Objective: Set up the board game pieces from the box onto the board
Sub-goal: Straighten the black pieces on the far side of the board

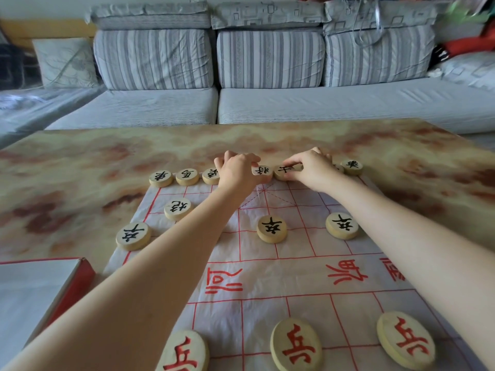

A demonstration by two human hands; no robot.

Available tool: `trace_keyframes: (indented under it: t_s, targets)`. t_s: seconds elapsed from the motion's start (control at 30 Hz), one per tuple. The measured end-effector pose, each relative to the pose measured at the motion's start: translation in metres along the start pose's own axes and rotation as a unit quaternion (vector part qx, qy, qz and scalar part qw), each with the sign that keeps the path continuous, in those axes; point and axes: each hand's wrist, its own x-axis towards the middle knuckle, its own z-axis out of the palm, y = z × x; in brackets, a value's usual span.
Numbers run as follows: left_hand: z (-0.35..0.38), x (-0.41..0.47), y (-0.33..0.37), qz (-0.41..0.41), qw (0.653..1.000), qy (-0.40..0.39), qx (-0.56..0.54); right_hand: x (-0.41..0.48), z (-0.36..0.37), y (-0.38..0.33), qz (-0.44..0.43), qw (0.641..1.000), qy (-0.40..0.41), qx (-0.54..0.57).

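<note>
Wooden back-row pieces (262, 171) run left-right, characters facing away

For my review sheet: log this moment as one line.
stage: filling far back row | left hand: on general piece | right hand: on advisor piece | board: on table

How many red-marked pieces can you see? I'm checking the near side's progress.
3, all along the board's near edge: one at bottom left, one in the middle, one at right. Others may lie below the frame or under the arms.
</note>
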Motion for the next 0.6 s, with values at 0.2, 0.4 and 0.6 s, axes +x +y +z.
trace_keyframes:
  t_s: [0.2,0.4,0.6]
  targets:
    - [-0.001,-0.002,0.000,-0.005,1.000,0.005,-0.011,0.000,0.002,0.001,0.003,1.000,0.000,-0.003]
    - [0.000,-0.002,0.001,-0.018,1.000,0.002,-0.004,0.002,0.005,0.003,0.008,1.000,0.000,-0.011]
    - [-0.002,-0.005,0.005,-0.002,1.000,0.005,0.014,-0.001,-0.008,0.016,-0.016,1.000,0.002,0.027]
